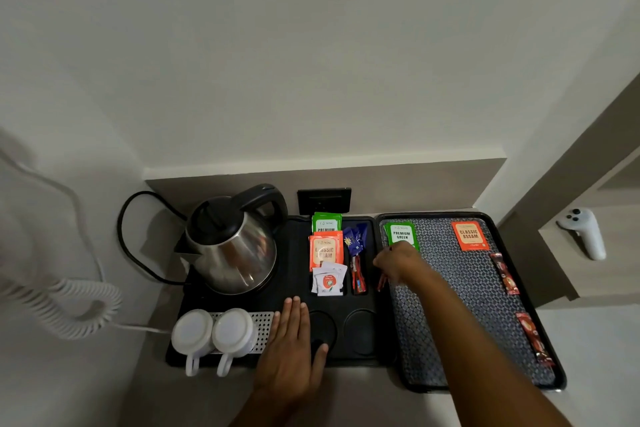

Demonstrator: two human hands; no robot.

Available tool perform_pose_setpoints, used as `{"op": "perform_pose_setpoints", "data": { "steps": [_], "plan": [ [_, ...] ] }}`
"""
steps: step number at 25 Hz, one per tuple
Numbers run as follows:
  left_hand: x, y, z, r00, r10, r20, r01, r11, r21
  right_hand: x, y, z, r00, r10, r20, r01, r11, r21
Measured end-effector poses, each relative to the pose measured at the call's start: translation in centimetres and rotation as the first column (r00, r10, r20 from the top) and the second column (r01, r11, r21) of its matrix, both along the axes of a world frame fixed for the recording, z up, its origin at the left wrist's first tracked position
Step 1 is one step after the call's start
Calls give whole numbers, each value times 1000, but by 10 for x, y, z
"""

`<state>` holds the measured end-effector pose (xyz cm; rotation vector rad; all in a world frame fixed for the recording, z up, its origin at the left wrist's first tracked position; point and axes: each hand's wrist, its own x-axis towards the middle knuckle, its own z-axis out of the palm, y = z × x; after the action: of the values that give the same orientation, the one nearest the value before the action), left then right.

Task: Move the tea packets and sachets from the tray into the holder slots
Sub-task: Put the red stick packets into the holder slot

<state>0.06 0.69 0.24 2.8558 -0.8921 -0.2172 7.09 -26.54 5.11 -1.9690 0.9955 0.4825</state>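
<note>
Left hand [292, 340] is laid flat, grip apart, on the holder [298, 288], at its front edge. Orange, green and white packets are stood in the holder's slots. Right hand [398, 262], right of the holder, is closed on a red sachet [382, 282] at the tray's [485, 291] left edge, by a green packet [401, 234]; an orange packet [469, 236] and further red sachets [505, 274] lie farther right.

Green pkt stack [401, 234] lying flat at tray [450, 305] far-left corner; orange Assam pkt [469, 236] lying beside it; 2 red sachets [505, 273] resting along right edge; holder [341, 302] slots already standing pkts upright
</note>
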Motion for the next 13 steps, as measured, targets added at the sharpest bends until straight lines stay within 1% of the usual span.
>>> {"op": "perform_pose_setpoints", "data": {
  "steps": [2, 5, 7, 10, 13],
  "plan": [
    [0, 0, 0, 1000, 4, -8, -3, 1000, 7, 8, 4, 4, 999, 38, 25, -36, 998, -49],
    [0, 0, 0, 1000, 3, -12, -2, 1000, 21, 18, 25, 3, 996, 88, 31, -87, 995, -39],
    [1, 0, 1, 1000, 5, -17, -4, 1000, 23, 17, 34, 0, 995, 104, -2, -104, 994, -37],
    [1, 0, 2, 1000, 9, -28, -9, 1000, 15, 14, 36, -10, 995, 82, -54, -81, 997, 16],
    [0, 0, 2, 1000, 12, -26, -11, 999, 35, 11, 32, -15, 998, 34, -49, -36, 999, -33]
  ]
}}
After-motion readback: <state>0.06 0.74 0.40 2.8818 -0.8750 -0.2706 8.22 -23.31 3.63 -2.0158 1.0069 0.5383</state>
